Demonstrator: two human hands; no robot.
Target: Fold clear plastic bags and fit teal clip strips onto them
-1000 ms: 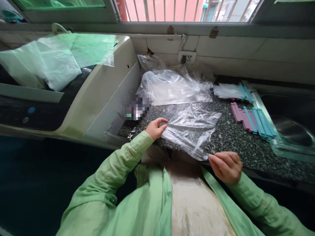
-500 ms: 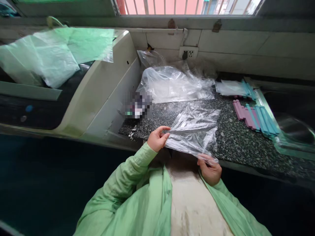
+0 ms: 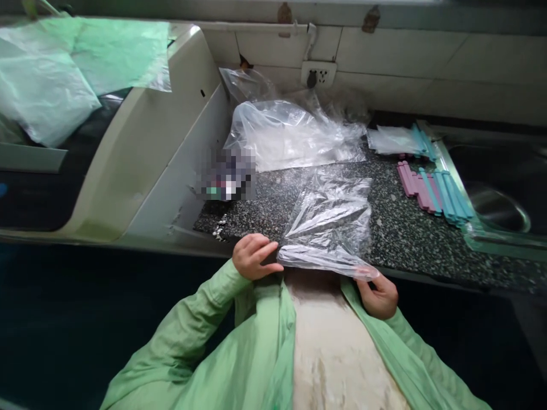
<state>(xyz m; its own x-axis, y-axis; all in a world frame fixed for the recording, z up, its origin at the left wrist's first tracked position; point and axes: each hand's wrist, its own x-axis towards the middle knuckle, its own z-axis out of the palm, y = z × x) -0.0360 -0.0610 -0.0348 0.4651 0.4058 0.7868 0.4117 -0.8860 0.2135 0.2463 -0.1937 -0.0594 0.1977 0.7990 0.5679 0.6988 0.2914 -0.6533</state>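
Pale green film bags (image 3: pixel 64 74) drape over a cream machine (image 3: pixel 145 142) at far left. Left hand (image 3: pixel 252 257) pinches the near left corner of a clear crinkled plastic bag (image 3: pixel 329 225), fingers closed on its edge. The bag lies flat on the speckled granite counter (image 3: pixel 405 233), its near edge overhanging. Right hand (image 3: pixel 378 295) grips the near right corner from below, fingertips partly hidden by plastic. A bigger clear bag (image 3: pixel 290 134) is heaped behind. Pink and teal sticks (image 3: pixel 431 191) lie at right beside a steel sink (image 3: pixel 499 210), cut off by the frame.
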